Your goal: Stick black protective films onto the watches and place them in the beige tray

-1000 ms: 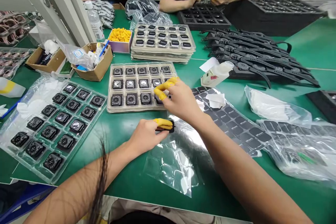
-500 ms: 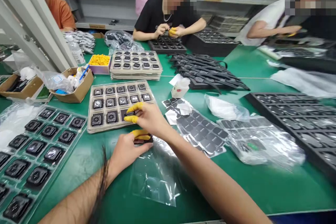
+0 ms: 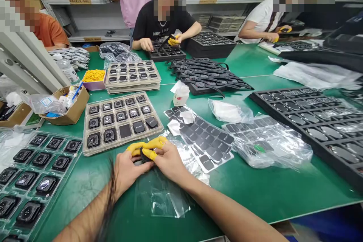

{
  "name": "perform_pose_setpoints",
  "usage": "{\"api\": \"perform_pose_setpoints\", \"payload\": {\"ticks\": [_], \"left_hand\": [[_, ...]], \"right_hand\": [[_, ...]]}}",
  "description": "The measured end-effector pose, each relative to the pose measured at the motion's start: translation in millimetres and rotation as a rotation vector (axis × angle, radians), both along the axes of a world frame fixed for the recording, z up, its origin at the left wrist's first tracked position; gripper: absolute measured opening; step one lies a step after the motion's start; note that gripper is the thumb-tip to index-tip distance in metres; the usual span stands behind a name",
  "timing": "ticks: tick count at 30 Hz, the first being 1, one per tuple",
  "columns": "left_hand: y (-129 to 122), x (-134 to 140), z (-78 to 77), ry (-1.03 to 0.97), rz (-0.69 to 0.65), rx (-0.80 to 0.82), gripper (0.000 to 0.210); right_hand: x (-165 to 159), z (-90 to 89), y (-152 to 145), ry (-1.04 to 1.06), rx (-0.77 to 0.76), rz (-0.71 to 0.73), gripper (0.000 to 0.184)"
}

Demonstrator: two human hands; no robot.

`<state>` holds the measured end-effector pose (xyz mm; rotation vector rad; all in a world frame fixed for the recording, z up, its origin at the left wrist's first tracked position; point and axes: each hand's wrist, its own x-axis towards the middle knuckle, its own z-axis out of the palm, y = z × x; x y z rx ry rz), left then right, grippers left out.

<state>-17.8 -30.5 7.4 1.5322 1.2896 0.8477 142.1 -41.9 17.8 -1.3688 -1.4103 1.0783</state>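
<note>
Just in front of a beige plastic tray, my left hand and my right hand meet over a black smartwatch body. Yellow finger cots cover several fingertips. My left hand grips the watch's side; my right fingers pinch it from above and the near side. Much of the watch is hidden by the fingers. Watch bodies lie in the tray's cells, and two cells in its right part show plain dark covers. One front-row cell shows a flat dark square. Clear plastic film lies below my hands.
At left is a clear tray of watch bodies. Sheets of dark square stickers and a bagged stack lie right of centre. A black foam tray stands far right. Behind are straps, yellow finger cots and co-workers.
My right hand has come back from the tray's front row to join my left hand on the watch. The front-row cell it covered now shows. The view has shifted to the right.
</note>
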Motion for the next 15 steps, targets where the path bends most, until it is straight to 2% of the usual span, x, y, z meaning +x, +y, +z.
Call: {"api": "perform_pose_setpoints", "payload": {"ticks": [2, 4, 6, 8, 10, 12, 13, 15], "left_hand": [[0, 0, 0.8, -0.01, -0.014, -0.009, 0.047], [0, -2, 2.9, -0.017, -0.03, -0.009, 0.049], [-2, -5, 8.5, -0.029, -0.074, -0.023, 0.051], [-6, -8, 17.2, -0.076, -0.178, -0.088, 0.055], [-10, -10, 25.6, -0.157, -0.324, -0.203, 0.058], [-14, -10, 29.4, -0.234, -0.406, -0.292, 0.061], [-16, -9, 28.8, -0.252, -0.386, -0.298, 0.061], [-18, -5, 23.9, -0.221, -0.226, -0.238, 0.062]], "right_hand": [[8, 7.4, 0, 0.009, 0.042, 0.02, 0.009], [25, 17.3, -1, 0.047, 0.093, -0.026, 0.006], [50, 26.3, 0, 0.147, 0.08, -0.104, 0.016], [74, 29.7, 1, 0.193, -0.01, -0.109, 0.03], [89, 25.3, 4, 0.006, -0.083, -0.027, 0.036], [92, 15.2, 9, -0.341, -0.058, 0.002, 0.034], [92, 9.4, 12, -0.513, -0.011, -0.031, 0.032], [91, -0.8, 23, -0.757, 0.096, -0.159, 0.031]]}}
